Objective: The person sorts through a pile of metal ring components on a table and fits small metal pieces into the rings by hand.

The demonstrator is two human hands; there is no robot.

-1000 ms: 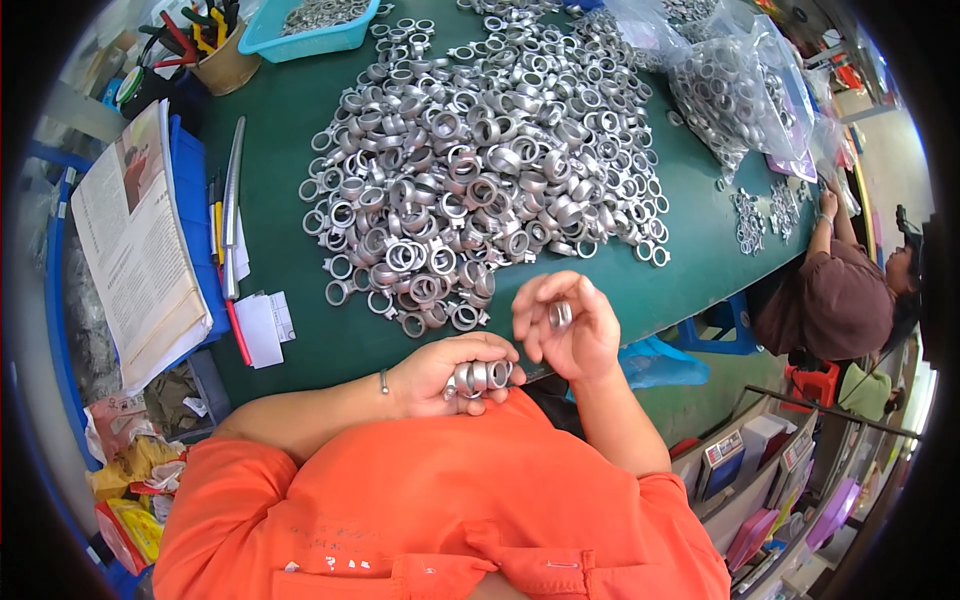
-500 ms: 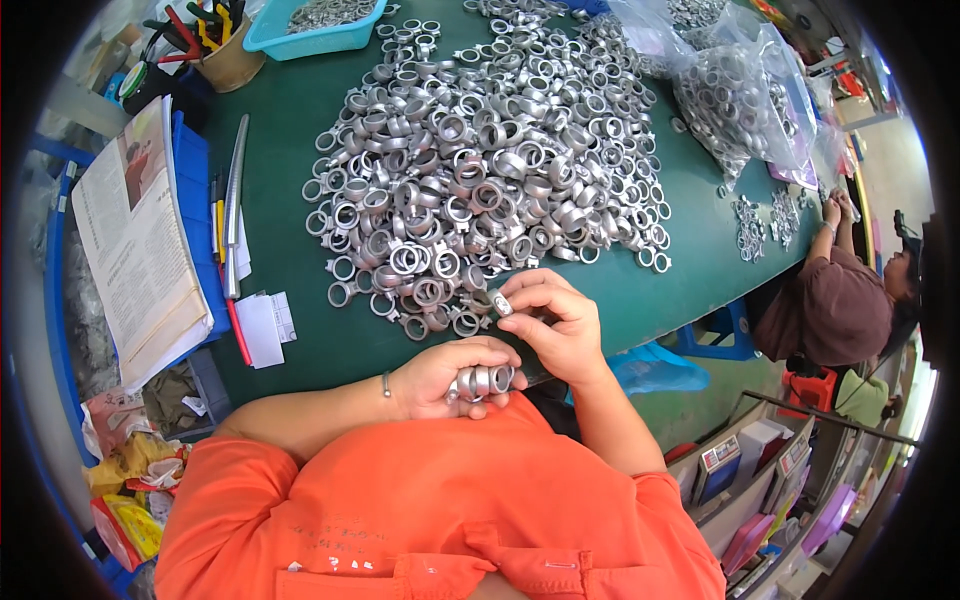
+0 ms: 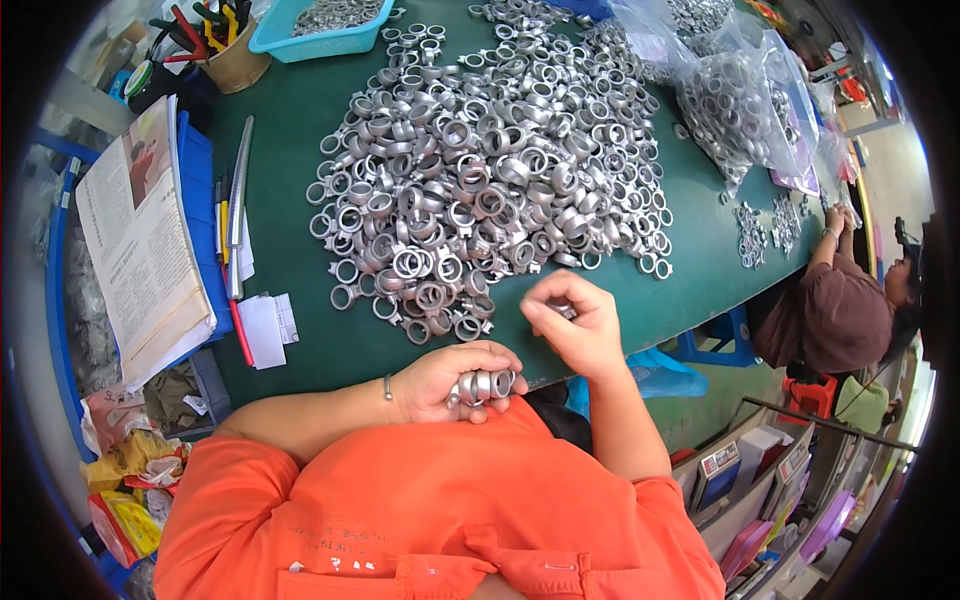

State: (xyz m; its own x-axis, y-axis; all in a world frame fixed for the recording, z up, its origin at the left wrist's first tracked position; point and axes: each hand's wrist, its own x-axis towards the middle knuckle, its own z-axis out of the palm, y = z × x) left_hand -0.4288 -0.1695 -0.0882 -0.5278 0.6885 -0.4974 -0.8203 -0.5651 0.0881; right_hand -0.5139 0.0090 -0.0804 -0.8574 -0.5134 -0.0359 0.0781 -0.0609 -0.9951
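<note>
A big heap of silver-grey metal rings [image 3: 470, 180], many with small lugs on the rim, covers the middle of the green table. In front of it my left hand [image 3: 440, 385] is closed around several of these metal rings [image 3: 484, 386], lined up side by side in the curled fingers. To its right, just off the near edge of the heap, my right hand [image 3: 580, 325] is raised with the fingers curled in. Part of a metal ring [image 3: 563, 309] shows inside those fingers; the rest is hidden.
A turquoise basket [image 3: 320, 45] of small parts stands at the back left, near a pot of pliers [image 3: 235, 65]. Newspapers [image 3: 145, 240] lie at the left, beside a tapered metal rod [image 3: 238, 190]. Clear bags of rings [image 3: 740, 110] sit at the right, where a co-worker [image 3: 830, 310] works.
My right hand has moved right, away from the left hand and the heap's edge, and its fingers have curled inward around the ring. My left hand stays put with its rings.
</note>
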